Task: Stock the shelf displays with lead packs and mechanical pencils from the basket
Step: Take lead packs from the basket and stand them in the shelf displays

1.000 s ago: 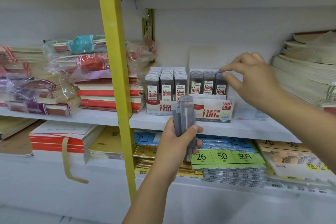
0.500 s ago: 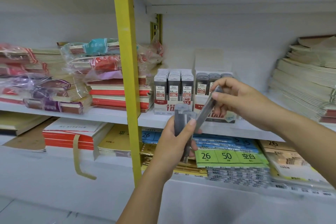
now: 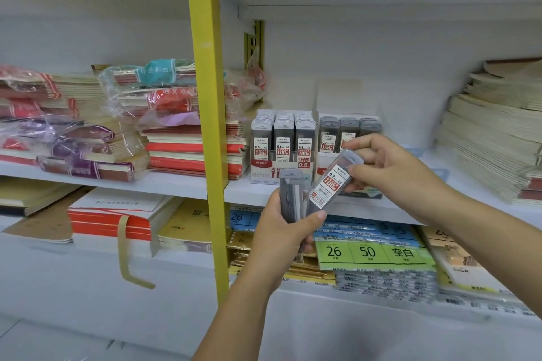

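Right hand (image 3: 390, 167), back from the 0.7 display box (image 3: 349, 132) at centre frame, pinched one lead pack (image 3: 330, 182) near its cap, drawn tilted from the stack (image 3: 290, 196) gripped by the left hand (image 3: 284, 240) just below. Restocking probably continued: this pack appeared destined for that box.

The tilted lead pack (image 3: 333, 182) is of smooth grey plastic, partly see-through, with a paper label; the bundle of lead packs (image 3: 290, 199) beside it looks the same. The notebook stacks (image 3: 164, 97) lie in clear, wrinkled, shiny plastic film. The yellow upright (image 3: 205, 97) looks like smooth painted metal, and the shelf board (image 3: 176, 186) is matt white.
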The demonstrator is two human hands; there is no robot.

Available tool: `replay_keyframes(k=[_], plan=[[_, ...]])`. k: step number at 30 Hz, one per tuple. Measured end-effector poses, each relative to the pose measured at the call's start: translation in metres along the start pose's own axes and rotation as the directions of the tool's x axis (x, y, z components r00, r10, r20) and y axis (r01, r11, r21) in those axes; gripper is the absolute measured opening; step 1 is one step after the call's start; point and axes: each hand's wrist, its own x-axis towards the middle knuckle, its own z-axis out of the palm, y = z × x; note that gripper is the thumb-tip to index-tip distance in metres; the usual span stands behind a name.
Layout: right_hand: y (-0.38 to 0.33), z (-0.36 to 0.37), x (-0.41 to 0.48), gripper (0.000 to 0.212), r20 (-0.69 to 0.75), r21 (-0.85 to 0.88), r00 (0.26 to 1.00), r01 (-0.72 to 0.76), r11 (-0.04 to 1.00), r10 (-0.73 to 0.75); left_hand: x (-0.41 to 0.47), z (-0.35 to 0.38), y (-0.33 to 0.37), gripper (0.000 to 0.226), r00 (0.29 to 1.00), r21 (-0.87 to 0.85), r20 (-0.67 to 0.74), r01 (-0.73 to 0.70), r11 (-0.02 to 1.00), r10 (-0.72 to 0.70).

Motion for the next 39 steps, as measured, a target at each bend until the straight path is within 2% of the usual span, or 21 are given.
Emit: replay_keyframes(k=[3,7,10,12,14,20,24,30,32,34,36,39], plan=[[-0.008,-0.003,0.004,0.018,-0.014,-0.085,0.998,0.058,0.995,-0.059,0.002,-0.002,0.000,0.030,1.000,0.001,-0.014,0.011,1.000,-0.011],[-0.034,-0.025,0.026,0.033,-0.233,-0.186,0.934,0.232,0.955,-0.272,0.008,-0.009,0.001,0.017,0.997,-0.066,-0.011,0.078,0.995,-0.079],[-0.042,-0.033,0.047,0.038,-0.208,-0.414,0.900,0.274,0.868,-0.384,0.014,-0.013,0.000,0.031,0.996,-0.067,-0.014,0.087,0.994,-0.089],[-0.038,-0.028,0.058,0.038,-0.117,-0.582,0.918,0.246,0.775,-0.379,0.015,-0.014,0.000,0.038,0.999,-0.069,-0.016,0.051,0.996,-0.052],[-0.032,-0.022,0.063,0.036,-0.037,-0.670,0.935,0.238,0.703,-0.352,0.015,-0.014,0.001,0.029,1.000,-0.078,-0.022,0.014,0.997,-0.016],[-0.016,-0.022,0.079,0.025,-0.047,-0.669,0.980,0.112,0.735,-0.192,0.016,-0.016,0.001,0.026,0.999,-0.071,0.002,-0.035,0.997,0.035],[-0.006,-0.018,0.085,0.017,-0.056,-0.787,0.960,0.127,0.604,-0.274,0.017,-0.016,-0.001,0.023,0.999,-0.055,0.007,-0.038,0.998,0.038],[-0.009,-0.016,0.079,0.033,-0.071,-0.878,0.946,0.090,0.470,-0.316,0.014,-0.015,0.002,0.026,0.999,-0.078,0.011,-0.042,0.996,0.043],[-0.014,-0.011,0.064,0.031,-0.077,-0.837,0.921,0.149,0.527,-0.382,0.013,-0.015,0.003,0.027,0.998,-0.083,0.015,-0.056,0.995,0.057],[-0.020,-0.002,0.045,0.027,-0.046,-0.711,0.928,0.230,0.665,-0.370,0.012,-0.015,0.004,0.026,0.996,-0.070,0.027,-0.078,0.994,0.081],[-0.023,0.009,0.029,0.025,0.044,-0.545,0.968,0.229,0.807,-0.245,0.010,-0.013,0.006,0.025,0.994,-0.056,0.051,-0.089,0.994,0.091],[-0.016,0.019,0.018,0.026,0.142,-0.298,0.988,0.099,0.949,-0.058,0.007,-0.009,0.006,0.024,0.992,-0.034,0.094,-0.079,0.996,0.081]])
